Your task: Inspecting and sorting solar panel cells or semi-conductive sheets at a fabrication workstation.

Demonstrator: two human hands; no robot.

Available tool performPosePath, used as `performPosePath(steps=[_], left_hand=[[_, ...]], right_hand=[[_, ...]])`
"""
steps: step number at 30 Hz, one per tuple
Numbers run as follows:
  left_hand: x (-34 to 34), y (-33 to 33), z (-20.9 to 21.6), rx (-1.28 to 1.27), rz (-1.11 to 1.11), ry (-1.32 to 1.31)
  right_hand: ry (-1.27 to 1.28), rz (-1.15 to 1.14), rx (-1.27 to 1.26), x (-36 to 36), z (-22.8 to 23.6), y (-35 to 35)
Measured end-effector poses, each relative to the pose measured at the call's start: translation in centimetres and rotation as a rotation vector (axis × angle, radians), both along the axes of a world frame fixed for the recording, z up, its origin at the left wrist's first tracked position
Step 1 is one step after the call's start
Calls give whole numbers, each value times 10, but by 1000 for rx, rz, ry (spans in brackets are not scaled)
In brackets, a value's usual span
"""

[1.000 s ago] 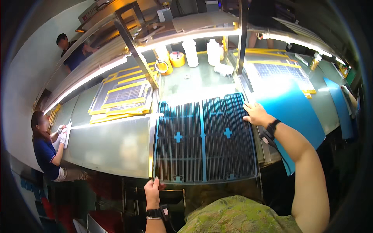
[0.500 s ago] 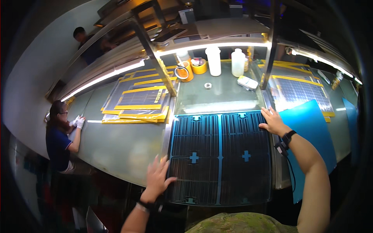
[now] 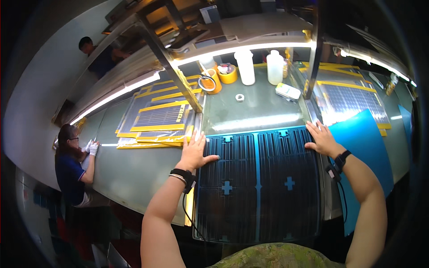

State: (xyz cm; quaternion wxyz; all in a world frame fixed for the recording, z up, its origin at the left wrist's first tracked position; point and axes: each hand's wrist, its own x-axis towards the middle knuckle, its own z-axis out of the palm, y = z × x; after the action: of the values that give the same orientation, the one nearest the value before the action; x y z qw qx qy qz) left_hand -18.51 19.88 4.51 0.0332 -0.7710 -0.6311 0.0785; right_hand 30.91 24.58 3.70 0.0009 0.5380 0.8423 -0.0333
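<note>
One dark rectangular panel with fine blue lines is lying flat at the near side of a grey-green smooth worktop, between two metal strips; its broad blue centre stripe is running from the person's body toward the bottles, with one blue cross showing on either side of it; its sides are looking close in length here, so I cannot tell which way the long axis is going. The bare left hand is lying spread at the far left corner, its thumb over the panel; the bare right hand is lying spread at the far right corner, fingers pointing away; both hands are staying unclosed, gripping nothing. Beyond the panel two pale plastic bottles are standing upright, their contents unclear to me; beside them one orange cylinder is holding a white stick, and one yellow-orange tape roll is carrying small items in its opening; one small silvery ring and one small white box are lying nearer; one bright blue sheet is lying to the right.
</note>
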Motion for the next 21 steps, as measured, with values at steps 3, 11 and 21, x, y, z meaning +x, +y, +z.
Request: performPosePath(steps=[3, 11, 21], left_hand=[[8, 1, 0, -15, 56, -16], [1, -30, -21, 90, 165, 2], [41, -308, -5, 8, 101, -399]], right_hand=[[-55, -17, 14, 8, 0, -9], [28, 231, -66, 17, 25, -236], [279, 10, 44, 30, 41, -320]])
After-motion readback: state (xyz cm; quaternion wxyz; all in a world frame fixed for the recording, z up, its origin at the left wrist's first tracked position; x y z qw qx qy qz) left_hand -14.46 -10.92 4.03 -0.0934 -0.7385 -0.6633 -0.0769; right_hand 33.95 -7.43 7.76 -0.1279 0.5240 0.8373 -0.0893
